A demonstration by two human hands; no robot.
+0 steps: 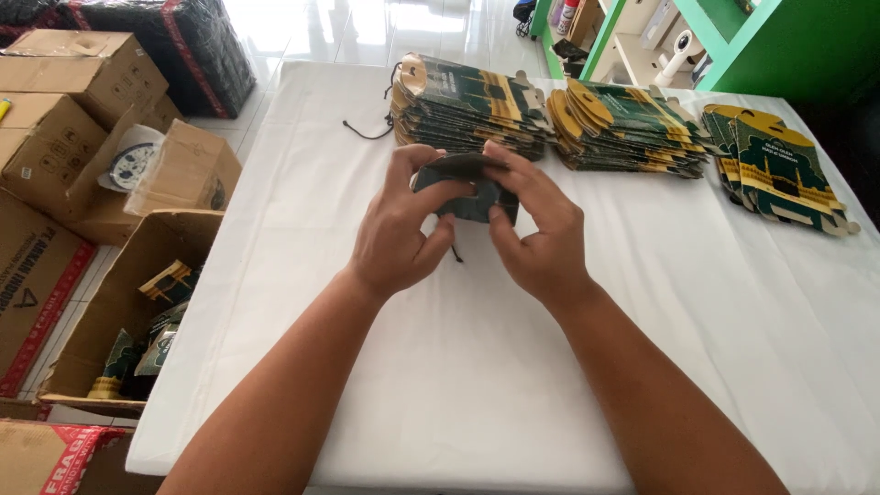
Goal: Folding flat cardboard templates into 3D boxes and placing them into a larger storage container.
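Dark cardboard piece [467, 188], small, flat-folded, matte grey-black, sits between my two hands just above the white table [458, 385], in front of the nearest stack. My left hand [399, 234] pinches its left edge, thumb across the top, fingers curled under. My right hand [541, 234] grips the right side, fingers closed over the top edge, thumb pressing the front face. A thin black cord [456, 255] hangs below the piece.

Containers: open brown carton [110, 312] on the floor to my left holds a few green-and-gold folded pieces [156, 316], loosely dropped in. More cartons [64, 101] behind it, one with flaps open; its contents unclear.

On the table, three stacks of flat printed cardboard blanks, green with gold and cream trim, glossy, with rounded tabs: a thick stack [467, 105] just beyond my hands, a second [628, 128] beside it, a thinner fanned one [779, 170] far right. Table cover is smooth white cloth, lightly creased.
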